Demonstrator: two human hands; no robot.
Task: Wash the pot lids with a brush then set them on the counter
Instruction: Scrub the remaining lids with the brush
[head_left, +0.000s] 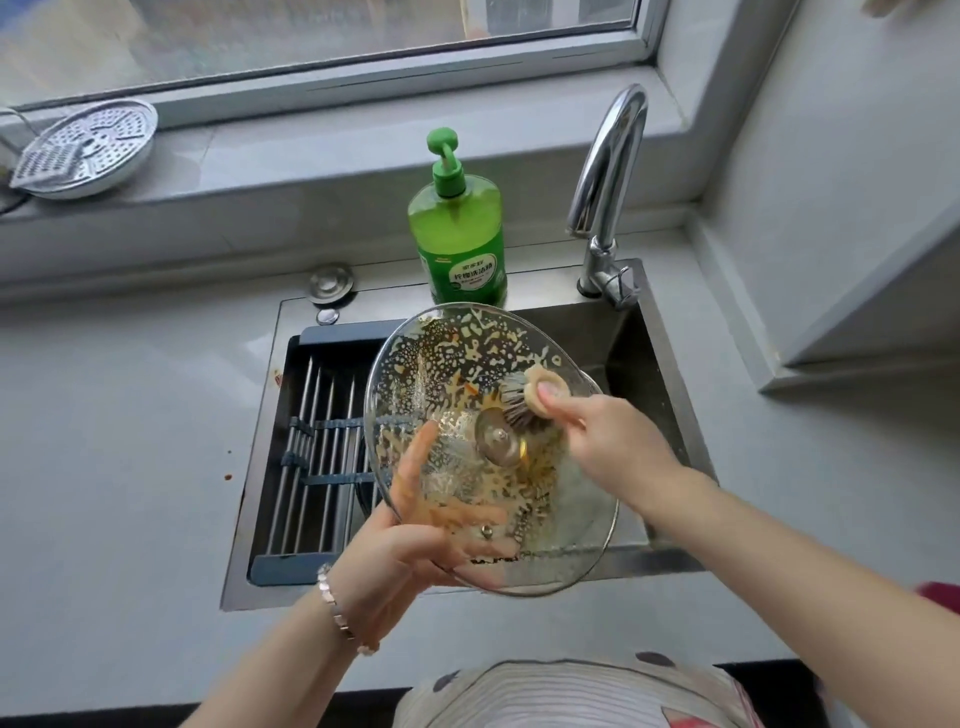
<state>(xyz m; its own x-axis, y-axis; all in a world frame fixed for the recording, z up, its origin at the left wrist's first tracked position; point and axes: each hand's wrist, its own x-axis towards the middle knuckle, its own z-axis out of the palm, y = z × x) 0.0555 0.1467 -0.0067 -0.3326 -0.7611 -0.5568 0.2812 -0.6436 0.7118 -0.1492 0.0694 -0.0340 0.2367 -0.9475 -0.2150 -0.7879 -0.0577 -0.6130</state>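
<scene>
A round glass pot lid (467, 364), greasy and speckled with yellowish residue, is tilted above the sink (670, 384). My left hand (400, 540) holds it from below at its near-left edge, fingers seen through the glass. My right hand (608, 441) grips a dish brush (524, 400) with grey bristles and a pale wooden head, pressed on the lid's inner face near the metal knob fitting (498, 439).
A green dish soap bottle (460, 234) stands behind the sink, next to the chrome tap (608, 171). A roll-up drying rack (317, 447) covers the sink's left part. A perforated metal steamer plate (85, 148) lies on the windowsill. Grey counter (119, 441) spreads left and right.
</scene>
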